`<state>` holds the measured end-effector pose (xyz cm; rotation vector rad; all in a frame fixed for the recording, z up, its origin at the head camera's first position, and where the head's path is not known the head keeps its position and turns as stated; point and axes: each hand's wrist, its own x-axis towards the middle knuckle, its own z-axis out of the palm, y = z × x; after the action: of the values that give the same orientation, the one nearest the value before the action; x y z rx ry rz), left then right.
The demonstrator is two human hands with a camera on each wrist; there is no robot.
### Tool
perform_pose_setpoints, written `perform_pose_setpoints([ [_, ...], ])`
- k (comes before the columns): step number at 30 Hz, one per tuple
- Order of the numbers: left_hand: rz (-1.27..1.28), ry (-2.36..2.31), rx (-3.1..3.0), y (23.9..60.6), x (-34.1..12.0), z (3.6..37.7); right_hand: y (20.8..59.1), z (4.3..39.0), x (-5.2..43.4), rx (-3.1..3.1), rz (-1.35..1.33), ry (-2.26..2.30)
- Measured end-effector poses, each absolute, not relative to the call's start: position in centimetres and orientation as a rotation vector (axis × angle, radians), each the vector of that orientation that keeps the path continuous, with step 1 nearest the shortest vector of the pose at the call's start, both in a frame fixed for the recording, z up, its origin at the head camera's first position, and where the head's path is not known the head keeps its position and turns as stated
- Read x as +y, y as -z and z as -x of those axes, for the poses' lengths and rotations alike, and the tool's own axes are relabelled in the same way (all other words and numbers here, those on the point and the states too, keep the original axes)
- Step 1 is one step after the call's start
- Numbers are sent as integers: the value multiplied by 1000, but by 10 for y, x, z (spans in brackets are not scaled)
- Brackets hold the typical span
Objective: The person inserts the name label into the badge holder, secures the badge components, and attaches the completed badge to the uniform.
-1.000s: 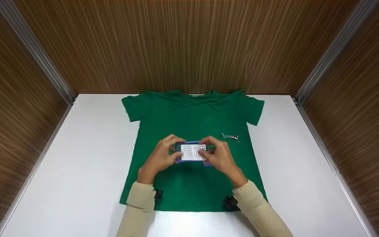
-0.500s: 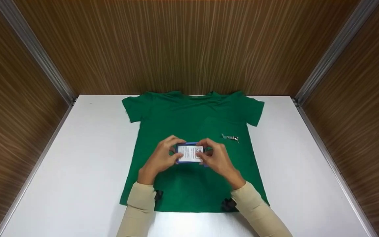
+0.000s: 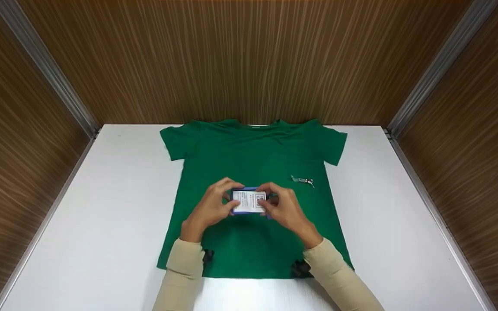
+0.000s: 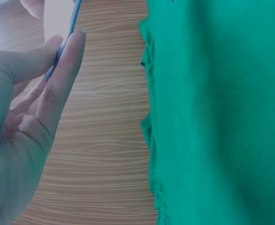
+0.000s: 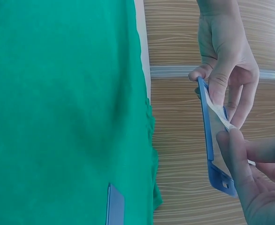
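Observation:
A green T-shirt (image 3: pixel 253 151) lies flat, front up, on a white table (image 3: pixel 115 216). Above its middle both hands hold a blue card holder (image 3: pixel 249 201) with a white printed card (image 3: pixel 250 199) in it. My left hand (image 3: pixel 221 203) grips the holder's left end, thumb and fingers curled round its edges. My right hand (image 3: pixel 275 203) pinches the card at the right end. The right wrist view shows the holder (image 5: pixel 208 136) edge-on, the white card (image 5: pixel 220 115) partly out of it, and the right hand's fingertips (image 5: pixel 231 140) on the card. In the left wrist view, left fingers (image 4: pixel 57 79) lie along the blue edge (image 4: pixel 64 40).
A small metal clip (image 3: pixel 303 180) lies on the shirt's chest, to the right of the hands. Wood-grain walls with metal corner strips (image 3: pixel 439 65) close in the table at the back and both sides. Bare white tabletop shows left and right of the shirt.
The right hand has moved slightly left, and the white card has slid left, further into the blue holder. The left hand, shirt and clip have stayed in place.

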<state>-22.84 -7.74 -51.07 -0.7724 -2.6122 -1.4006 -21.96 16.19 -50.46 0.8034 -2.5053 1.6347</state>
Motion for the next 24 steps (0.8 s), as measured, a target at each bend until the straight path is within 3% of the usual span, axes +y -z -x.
perform_pose_setpoints([
  [24, 670, 1434, -2633, 508, -84, 228, 499, 226, 176, -2563, -787, -1461],
])
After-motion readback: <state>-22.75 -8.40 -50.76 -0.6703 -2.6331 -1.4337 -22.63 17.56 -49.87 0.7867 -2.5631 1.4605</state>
